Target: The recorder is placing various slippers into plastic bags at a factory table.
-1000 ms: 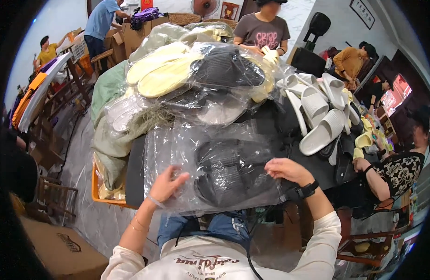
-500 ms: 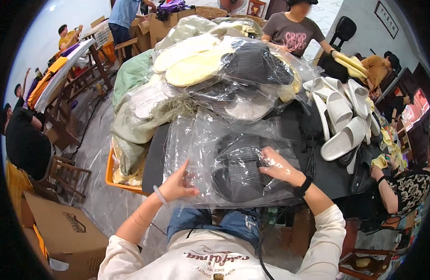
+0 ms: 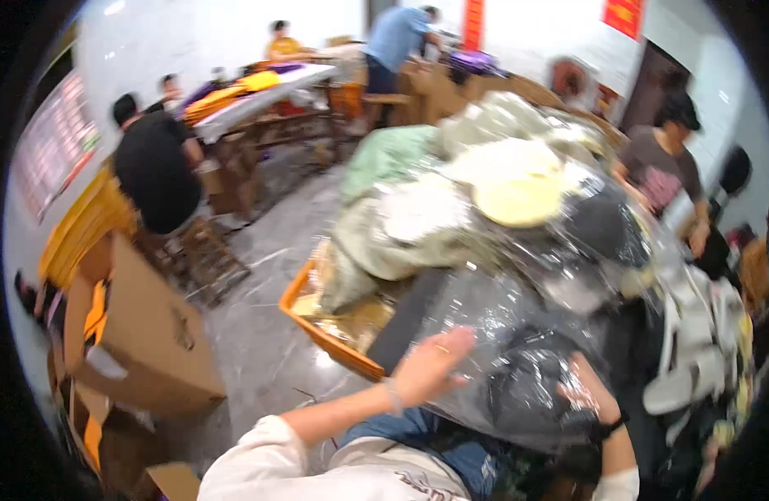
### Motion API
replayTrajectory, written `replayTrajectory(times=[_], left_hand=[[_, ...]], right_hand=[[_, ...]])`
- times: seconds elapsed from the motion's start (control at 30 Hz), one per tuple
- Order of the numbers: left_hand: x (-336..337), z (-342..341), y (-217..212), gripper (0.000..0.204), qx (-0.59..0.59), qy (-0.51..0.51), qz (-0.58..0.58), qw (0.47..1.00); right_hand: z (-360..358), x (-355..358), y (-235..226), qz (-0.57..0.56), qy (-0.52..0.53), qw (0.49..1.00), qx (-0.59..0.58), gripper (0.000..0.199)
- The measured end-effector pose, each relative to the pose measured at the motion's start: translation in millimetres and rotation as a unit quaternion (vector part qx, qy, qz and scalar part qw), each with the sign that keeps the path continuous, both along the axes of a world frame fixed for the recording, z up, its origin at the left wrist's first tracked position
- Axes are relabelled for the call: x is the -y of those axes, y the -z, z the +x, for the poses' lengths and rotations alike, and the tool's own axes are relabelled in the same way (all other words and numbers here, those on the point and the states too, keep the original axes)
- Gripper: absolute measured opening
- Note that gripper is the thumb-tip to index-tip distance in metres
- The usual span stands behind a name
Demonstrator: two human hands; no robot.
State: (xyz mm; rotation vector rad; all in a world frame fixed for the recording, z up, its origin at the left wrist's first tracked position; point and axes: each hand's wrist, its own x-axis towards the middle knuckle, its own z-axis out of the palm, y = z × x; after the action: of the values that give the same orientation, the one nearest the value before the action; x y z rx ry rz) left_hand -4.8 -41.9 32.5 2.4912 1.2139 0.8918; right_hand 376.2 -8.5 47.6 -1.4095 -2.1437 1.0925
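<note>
A pair of black slippers (image 3: 528, 382) lies in a clear plastic bag (image 3: 466, 305) on the dark tabletop (image 3: 411, 319) in front of me. At the slippers' right side, my right hand (image 3: 591, 392) is closed with bent fingers against them, somewhat blurred. My left hand (image 3: 434, 363) reaches over the bag's left part, fingers stretched and holding nothing. Beyond the bag rises a pile of bagged slippers, among them a pale yellow pair (image 3: 518, 192) and a black one (image 3: 601, 221). Loose white slippers (image 3: 693, 342) stand heaped to the right.
An orange crate (image 3: 330, 346) with yellowish bagged goods stands left of the table. Cardboard boxes (image 3: 154, 334) are on the floor farther left. A person in a dark shirt (image 3: 662, 171) is across the table; others work at a long table (image 3: 271, 88) behind.
The view has swung left, so the table and pile now appear farther right. My left hand's fingers now reach over the bag; my right hand stays at the black slippers.
</note>
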Motion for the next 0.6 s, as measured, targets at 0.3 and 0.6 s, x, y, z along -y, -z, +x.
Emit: replayTrajectory(times=[0.3, 0.6], left_hand=[[10, 24, 41, 0.076, -0.162, -0.032, -0.046, 0.985], [10, 32, 44, 0.070, -0.130, -0.044, -0.045, 0.990]], right_hand=[[-92, -19, -37, 0.258, -0.061, 0.963, 0.039, 0.057], [213, -25, 74, 0.324, 0.120, 0.936, -0.071, 0.057]])
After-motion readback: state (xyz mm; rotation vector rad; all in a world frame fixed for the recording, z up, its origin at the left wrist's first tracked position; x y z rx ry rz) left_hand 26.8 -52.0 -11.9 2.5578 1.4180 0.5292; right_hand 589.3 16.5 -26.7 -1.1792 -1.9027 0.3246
